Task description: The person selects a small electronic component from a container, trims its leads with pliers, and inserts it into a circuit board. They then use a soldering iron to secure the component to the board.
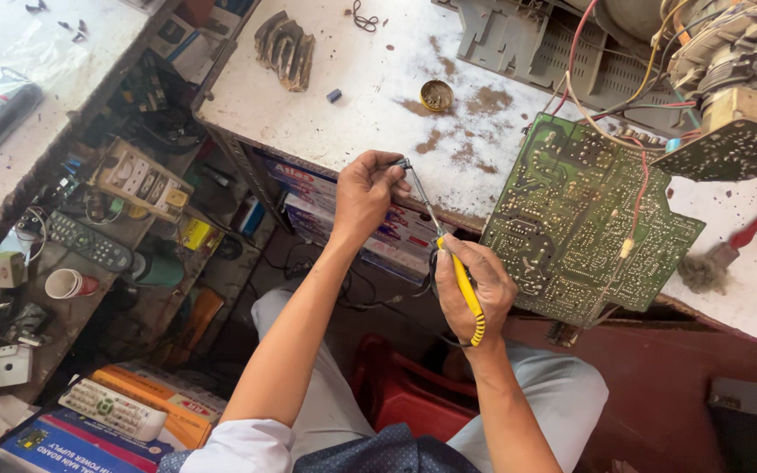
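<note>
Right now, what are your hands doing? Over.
Right hand grips yellow soldering iron. Left hand pinches its metal tip. Green circuit board beside right hand, on white table. Nothing between them.

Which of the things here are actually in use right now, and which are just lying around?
In use:
soldering iron, gripped by right hand
iron's tip, pinched by left hand
green circuit board beside them

Lying about:
round tin
red-handled brush
remote control
paper cup
</note>
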